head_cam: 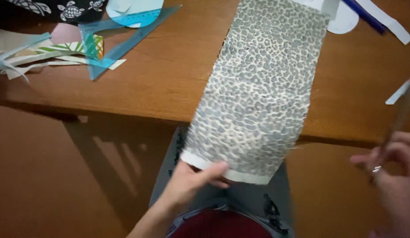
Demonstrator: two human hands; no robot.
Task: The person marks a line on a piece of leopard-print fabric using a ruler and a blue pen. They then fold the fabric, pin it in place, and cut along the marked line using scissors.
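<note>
A brown wooden table [169, 79] spans the far side, its near edge running left to right. Below it lies a smooth reddish-brown floor [37, 185] (much the same tone as the wood), where the table casts a dark, slatted shadow at near left.

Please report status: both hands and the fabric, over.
Left hand pinches leopard-print fabric at near edge. Right hand grips blurred thin tool. Fabric overhangs wooden table.
</note>
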